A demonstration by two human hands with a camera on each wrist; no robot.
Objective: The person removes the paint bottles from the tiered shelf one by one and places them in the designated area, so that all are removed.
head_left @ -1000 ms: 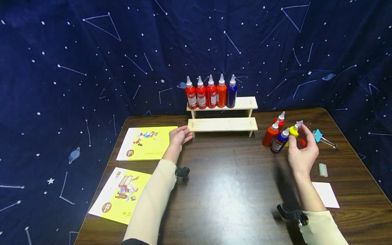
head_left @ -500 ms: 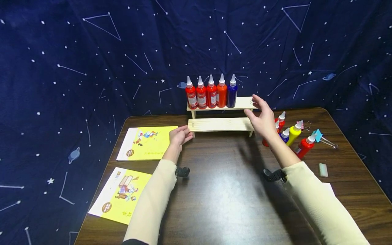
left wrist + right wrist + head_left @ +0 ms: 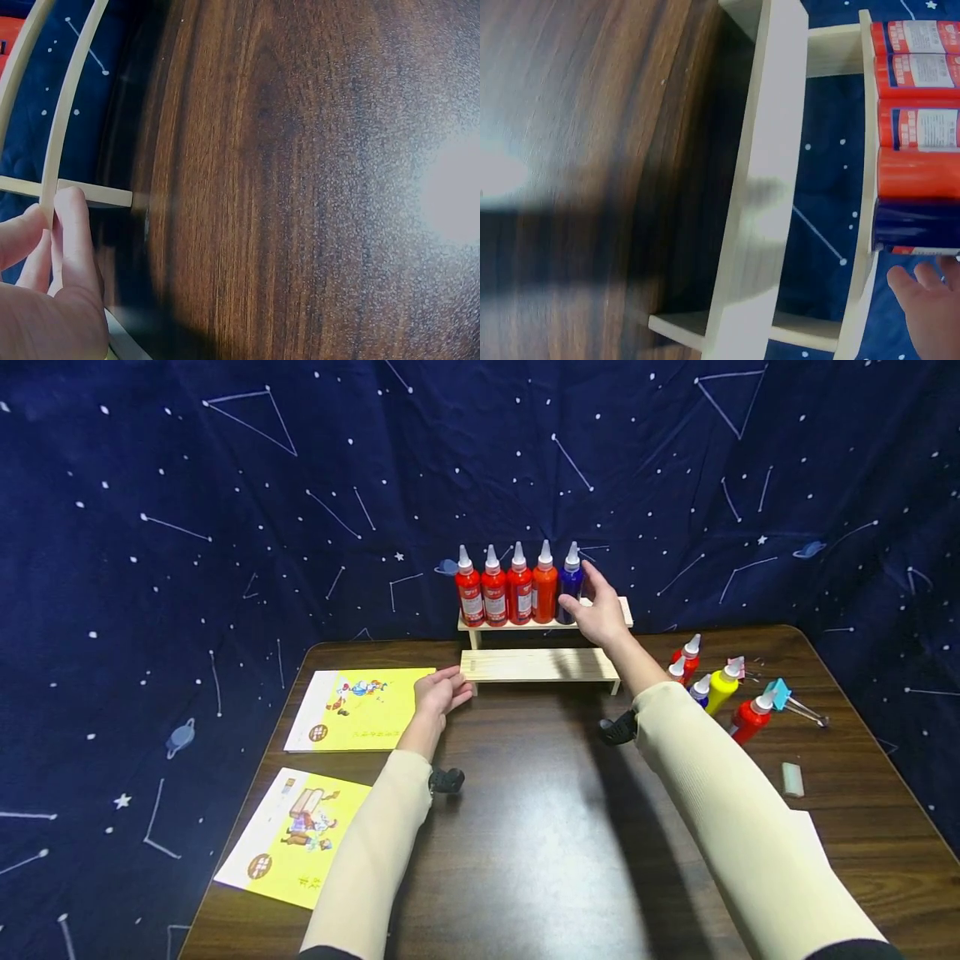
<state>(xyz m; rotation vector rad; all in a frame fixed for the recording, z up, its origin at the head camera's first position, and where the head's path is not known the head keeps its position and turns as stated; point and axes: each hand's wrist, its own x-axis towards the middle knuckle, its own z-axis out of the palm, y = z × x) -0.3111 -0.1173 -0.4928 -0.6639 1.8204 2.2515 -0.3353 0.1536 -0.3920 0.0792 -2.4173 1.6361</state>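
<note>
Head view: we list one wooden rack (image 3: 776, 135), two-tiered, on a brown table (image 3: 517, 860). Upper tier (image 3: 626, 612): three red bottles (image 3: 494, 596), one orange bottle (image 3: 544, 593) and one blue bottle (image 3: 569, 580), upright in a row, blue rightmost. Left hand (image 3: 438, 693): pinching the left end of the lower tier (image 3: 525, 665). Right hand (image 3: 602, 618): fingers parted, ungrasping, at the blue bottle; whether they touch, we cannot tell. Far left: two yellow books (image 3: 375, 718).

Dark woodgrain worktop (image 3: 517, 802): two booklets (image 3: 375, 714), wooden stand (image 3: 536, 665) bearing five bottles (image 3: 519, 597), five loose bottles (image 3: 722, 689), blue clip (image 3: 778, 695), pale block (image 3: 792, 780), paper (image 3: 808, 831).
</note>
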